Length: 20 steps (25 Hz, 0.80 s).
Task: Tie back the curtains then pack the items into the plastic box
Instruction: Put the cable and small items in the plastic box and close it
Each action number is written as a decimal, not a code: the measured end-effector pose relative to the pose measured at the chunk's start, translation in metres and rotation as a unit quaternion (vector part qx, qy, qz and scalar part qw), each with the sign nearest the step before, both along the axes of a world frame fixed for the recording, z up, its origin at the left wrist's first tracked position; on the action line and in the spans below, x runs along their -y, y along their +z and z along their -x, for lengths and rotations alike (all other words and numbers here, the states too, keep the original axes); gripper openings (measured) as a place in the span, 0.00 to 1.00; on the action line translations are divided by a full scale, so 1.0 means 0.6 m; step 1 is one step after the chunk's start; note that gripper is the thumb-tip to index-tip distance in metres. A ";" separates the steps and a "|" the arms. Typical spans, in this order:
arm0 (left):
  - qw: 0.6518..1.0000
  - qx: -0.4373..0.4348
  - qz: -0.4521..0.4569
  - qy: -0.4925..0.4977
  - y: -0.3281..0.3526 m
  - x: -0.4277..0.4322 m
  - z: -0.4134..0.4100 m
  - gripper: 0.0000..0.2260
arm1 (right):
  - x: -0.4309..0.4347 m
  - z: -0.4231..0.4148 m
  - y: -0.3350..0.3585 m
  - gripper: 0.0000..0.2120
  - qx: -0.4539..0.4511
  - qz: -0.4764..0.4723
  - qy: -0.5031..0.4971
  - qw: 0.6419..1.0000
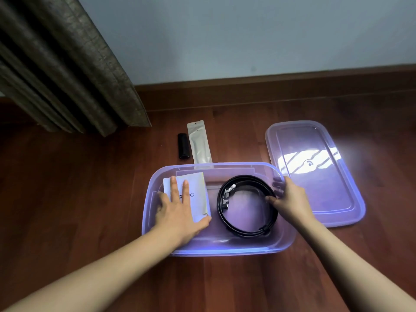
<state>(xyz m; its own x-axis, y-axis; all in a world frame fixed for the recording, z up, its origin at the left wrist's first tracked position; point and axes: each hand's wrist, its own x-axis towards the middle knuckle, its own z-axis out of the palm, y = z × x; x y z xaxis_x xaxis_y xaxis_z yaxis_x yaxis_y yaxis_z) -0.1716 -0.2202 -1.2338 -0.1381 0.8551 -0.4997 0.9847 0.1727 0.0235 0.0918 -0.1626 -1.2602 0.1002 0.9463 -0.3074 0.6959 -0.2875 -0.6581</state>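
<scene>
We're on packing step. Left hand flat, fingers straight, pressing white packet down in left end of plastic box on floor. Right hand curled round right edge of coiled belt, which sits in box's right half. Our judgement: lay coil flat, snug to wall, leaving room for rest. Pouch and black tube lie on floor behind box, not yet packed. Lid off, right of box.

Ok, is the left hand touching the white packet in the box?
Touching. The head view shows the left hand lying flat on the white packet inside the plastic box, no gap between them.
</scene>
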 end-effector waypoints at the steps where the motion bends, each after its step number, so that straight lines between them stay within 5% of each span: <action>1: 1.000 0.006 0.001 -0.004 0.001 -0.001 0.002 0.48 | 0.000 0.000 0.000 0.24 0.003 0.000 0.002 1.000; 10: 0.998 0.054 -0.016 -0.006 0.051 -0.024 0.001 0.55 | 0.000 -0.001 -0.007 0.24 0.001 -0.006 -0.007 1.000; 12: 0.985 0.084 -0.151 0.002 0.068 -0.089 0.007 0.45 | 0.000 0.000 -0.007 0.23 0.005 -0.010 -0.009 1.000; 14: 0.963 0.071 -0.258 0.016 0.070 -0.179 0.022 0.24 | 0.001 0.000 -0.008 0.23 0.008 -0.013 -0.009 1.000; 16: 0.969 0.073 -0.223 0.075 0.050 -0.254 0.039 0.16 | 0.001 -0.001 -0.009 0.22 0.009 -0.014 -0.011 1.000; 20: 0.969 0.082 -0.110 0.206 -0.025 -0.291 0.053 0.23 | 0.003 -0.003 -0.012 0.21 0.013 -0.018 -0.016 1.000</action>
